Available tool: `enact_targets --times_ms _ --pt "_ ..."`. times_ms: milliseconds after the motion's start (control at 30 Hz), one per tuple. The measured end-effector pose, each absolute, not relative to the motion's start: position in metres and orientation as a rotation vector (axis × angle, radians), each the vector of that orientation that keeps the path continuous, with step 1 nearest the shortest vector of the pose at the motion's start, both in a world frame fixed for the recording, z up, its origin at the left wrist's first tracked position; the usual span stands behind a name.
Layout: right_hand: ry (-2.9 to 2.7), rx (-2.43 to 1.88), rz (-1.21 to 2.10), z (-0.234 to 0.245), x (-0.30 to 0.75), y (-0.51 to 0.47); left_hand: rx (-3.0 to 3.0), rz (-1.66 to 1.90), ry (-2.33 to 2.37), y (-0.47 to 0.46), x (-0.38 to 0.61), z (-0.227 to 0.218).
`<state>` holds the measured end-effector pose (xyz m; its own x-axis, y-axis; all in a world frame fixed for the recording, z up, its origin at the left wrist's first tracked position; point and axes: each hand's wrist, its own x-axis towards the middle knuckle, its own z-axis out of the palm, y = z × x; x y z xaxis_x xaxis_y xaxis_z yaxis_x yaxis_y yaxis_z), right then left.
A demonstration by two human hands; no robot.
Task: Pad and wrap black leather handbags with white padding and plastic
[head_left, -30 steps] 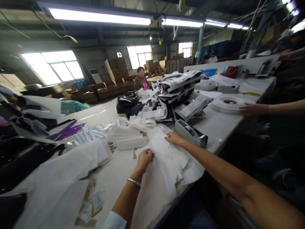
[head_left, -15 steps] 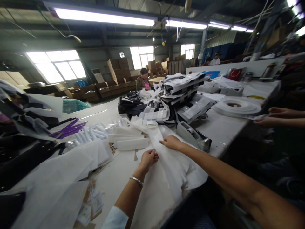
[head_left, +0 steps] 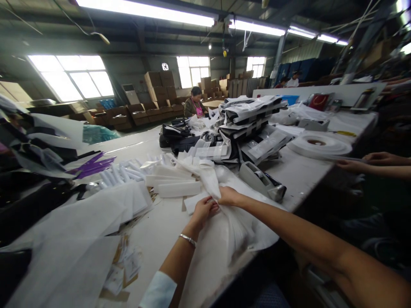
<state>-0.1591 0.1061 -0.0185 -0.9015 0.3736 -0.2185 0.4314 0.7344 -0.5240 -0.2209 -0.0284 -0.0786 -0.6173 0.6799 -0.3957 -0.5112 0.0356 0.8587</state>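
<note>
Thin white sheet material (head_left: 239, 229), soft like tissue or non-woven fabric, lies bunched at the table's near edge. My right hand (head_left: 228, 196) is closed on a gathered fold of it. Close beside, my left hand (head_left: 205, 210) pinches the same material at its left edge, fingers curled. Folded white strips (head_left: 179, 189) lie just beyond my left hand. A grey tape dispenser (head_left: 261, 182) stands to the right of my right hand.
Black-and-white wrapped goods (head_left: 247, 113) are piled behind the strips. White sheets (head_left: 73, 218) and purple strips (head_left: 94, 164) lie left. A white tape roll (head_left: 319, 144) sits right, near another person's hands (head_left: 362, 162). A person (head_left: 194, 103) sits across the table (head_left: 150, 244).
My hands have come together on the white sheet material, gathering it into a fold. The other person's hands at right have moved slightly left.
</note>
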Motion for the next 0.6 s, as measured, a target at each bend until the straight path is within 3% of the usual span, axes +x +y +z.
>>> enact_targets --times_ms 367,600 --pt "2.296 0.714 -1.704 0.039 -0.150 0.118 0.147 1.690 1.041 -0.026 -0.224 -0.057" --pt "2.121 0.622 -2.002 0.052 -0.117 0.082 0.159 1.873 0.907 -0.007 -0.247 -0.042"
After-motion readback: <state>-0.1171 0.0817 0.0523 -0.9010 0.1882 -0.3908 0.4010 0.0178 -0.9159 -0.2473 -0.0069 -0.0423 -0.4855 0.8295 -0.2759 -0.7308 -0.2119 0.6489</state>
